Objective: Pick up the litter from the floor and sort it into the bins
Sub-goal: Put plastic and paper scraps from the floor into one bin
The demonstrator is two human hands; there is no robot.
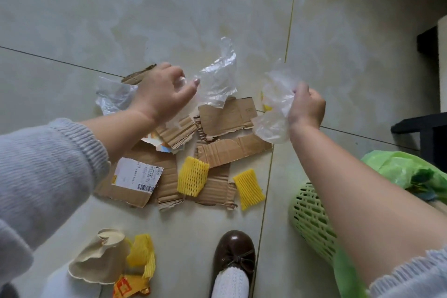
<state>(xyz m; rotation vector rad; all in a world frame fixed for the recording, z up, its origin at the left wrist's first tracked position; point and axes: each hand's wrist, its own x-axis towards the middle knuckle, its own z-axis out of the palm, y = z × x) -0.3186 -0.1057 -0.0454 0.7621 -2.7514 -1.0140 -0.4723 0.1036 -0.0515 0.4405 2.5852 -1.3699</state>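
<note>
Glossy pale floor tiles fill our view, with litter heaped in the middle, just ahead of our brown shoe. Our left hand pinches a clear plastic sheet between thumb and fingers, lifted above the pile. Our right hand is curled tight round a crumpled wad of clear plastic, also held up off the floor. The two hands are apart, the sheet hanging between them, its long axis running away from us.

Below the hands lie torn cardboard pieces, one with a shipping label, and two yellow foam nets resting on and beside them. A second clear bag lies behind our left wrist.

A green basket with a green liner stands near our right forearm, so we judge the right hand is the nearer one to drop plastic there. Bare tile lies open ahead; dark furniture hems the right edge. More litter waits near the bottom left.
</note>
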